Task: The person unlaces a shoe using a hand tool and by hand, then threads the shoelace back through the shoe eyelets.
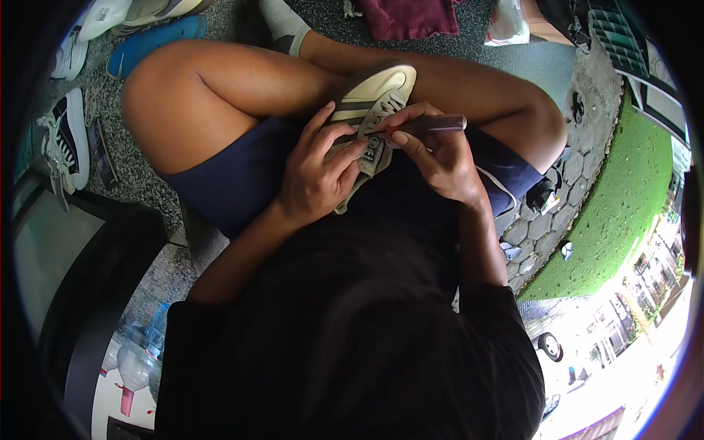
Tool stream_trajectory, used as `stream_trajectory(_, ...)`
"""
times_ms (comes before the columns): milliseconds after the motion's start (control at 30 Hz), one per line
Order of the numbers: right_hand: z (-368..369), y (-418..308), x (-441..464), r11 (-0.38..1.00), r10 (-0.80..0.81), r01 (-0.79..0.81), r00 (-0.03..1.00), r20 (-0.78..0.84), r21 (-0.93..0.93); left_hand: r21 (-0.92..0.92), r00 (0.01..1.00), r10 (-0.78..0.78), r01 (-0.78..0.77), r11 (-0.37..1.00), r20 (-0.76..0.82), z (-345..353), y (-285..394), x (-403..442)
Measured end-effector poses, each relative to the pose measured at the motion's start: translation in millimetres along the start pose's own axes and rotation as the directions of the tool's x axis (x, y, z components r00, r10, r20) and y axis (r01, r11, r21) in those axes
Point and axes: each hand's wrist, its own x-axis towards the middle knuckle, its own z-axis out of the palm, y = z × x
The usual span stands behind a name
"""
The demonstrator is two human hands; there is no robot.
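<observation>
A cream sneaker (376, 86) with grey side stripes and pale laces lies across my lap, toe pointing away from me. My left hand (317, 170) grips its side, fingers bent over the upper and fingertips close to the lace area. In my right hand (440, 158) is an awl (434, 124) with a dark brownish handle, pinched between thumb and fingers. The awl lies nearly level, its working end pointing left at the tongue and laces. Something small and red shows by my right fingertips. The awl's very tip is hidden by my fingers.
Black-and-white sneakers (72, 139) and a blue insole (156, 45) lie on the speckled floor at left. A maroon cloth (408, 17) and a plastic bag (507, 23) are ahead. Stone paving (539, 220) and green turf (623, 198) run along the right.
</observation>
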Motion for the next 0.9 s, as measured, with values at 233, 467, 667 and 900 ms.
stream_trajectory(233,7.7,-6.1,5.1,0.958,-0.150,0.150,0.988,0.015,-0.244,-0.021,1.000,-0.004,0.003,1.000,-0.012,1.2,-1.4,-1.9)
stream_trajectory(467,23.2,-10.5,10.3,0.917,-0.142,0.129,0.990,-0.006,-0.378,-0.007,1.000,-0.017,0.017,1.000,-0.009,1.8,-4.7,-3.2)
stream_trajectory(667,14.4,6.1,2.2,1.000,-0.022,0.017,0.941,-0.337,-0.017,-0.034,0.999,-0.019,0.018,0.999,-0.029,0.9,-1.4,-1.5)
stream_trajectory(900,18.7,9.6,-3.6,1.000,0.021,-0.018,0.948,-0.318,0.012,-0.032,0.999,-0.002,0.001,0.999,-0.043,1.1,-0.3,-0.8)
